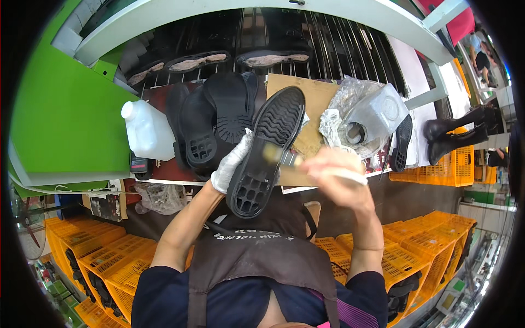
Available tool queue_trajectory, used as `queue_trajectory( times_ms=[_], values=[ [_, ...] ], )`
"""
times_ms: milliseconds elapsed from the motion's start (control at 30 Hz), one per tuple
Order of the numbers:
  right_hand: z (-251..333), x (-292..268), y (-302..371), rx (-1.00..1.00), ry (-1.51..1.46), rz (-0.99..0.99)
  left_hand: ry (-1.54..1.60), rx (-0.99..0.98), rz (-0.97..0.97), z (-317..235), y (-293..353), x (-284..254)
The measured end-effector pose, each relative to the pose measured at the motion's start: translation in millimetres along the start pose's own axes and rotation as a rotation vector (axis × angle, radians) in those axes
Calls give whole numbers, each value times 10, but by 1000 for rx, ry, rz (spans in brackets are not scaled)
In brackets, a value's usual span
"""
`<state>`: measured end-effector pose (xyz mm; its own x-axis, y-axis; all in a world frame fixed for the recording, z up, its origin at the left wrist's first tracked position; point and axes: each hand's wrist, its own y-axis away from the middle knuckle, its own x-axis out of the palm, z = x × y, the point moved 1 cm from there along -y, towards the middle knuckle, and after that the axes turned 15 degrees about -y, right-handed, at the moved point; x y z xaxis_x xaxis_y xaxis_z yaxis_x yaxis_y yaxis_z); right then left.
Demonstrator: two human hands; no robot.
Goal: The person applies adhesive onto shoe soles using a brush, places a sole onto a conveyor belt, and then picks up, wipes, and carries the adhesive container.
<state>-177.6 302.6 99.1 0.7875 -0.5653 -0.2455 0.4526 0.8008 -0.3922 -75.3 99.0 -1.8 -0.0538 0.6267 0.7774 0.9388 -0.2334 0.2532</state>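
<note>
My left hand [229, 165], in a white glove, grips the edge of a black shoe sole [280, 117]. The sole is tilted, tread upward, its heel end toward me. Closed around the handle of a brush [288, 158], my right hand [342, 177] is at the sole's right side. The brush is smeared by motion; its pale bristles overlap the middle of the sole, and I cannot tell if they touch it. More black soles [227, 104] lie piled to the left. A cut-open translucent plastic jug [377, 115] lies at the right amid crumpled clear plastic.
A whitish capped jug [147, 131] stands left of the pile. Behind, black boots with pale undersides [273, 58] rest on a rack of metal bars. A white frame [246, 10] arches over the bench. Orange crates [410, 246] flank me; black boots [456, 128] stand far right.
</note>
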Motion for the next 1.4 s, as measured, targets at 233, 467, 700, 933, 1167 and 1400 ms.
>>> queue_trajectory(
  times_ms=[233,467,700,933,1167,1400],
  values=[
    [-21,338,155,-170,153,56,-92,54,-84,-42,-57,-18],
    [-213,-53,-70,561,-509,-100,-74,-91,-177,29,50,87],
    [-434,-233,-322,-242,475,-140,-111,-28,5,8,112,60],
    [-73,236,-164,-254,-114,312,75,112,-34,-146,-53,8],
    [-137,240,-153,-267,282,267,86,119,-106,-191,-168,61],
    [-137,236,-236,-250,-328,370,188,49,-39,-222,-147,114]
  ],
)
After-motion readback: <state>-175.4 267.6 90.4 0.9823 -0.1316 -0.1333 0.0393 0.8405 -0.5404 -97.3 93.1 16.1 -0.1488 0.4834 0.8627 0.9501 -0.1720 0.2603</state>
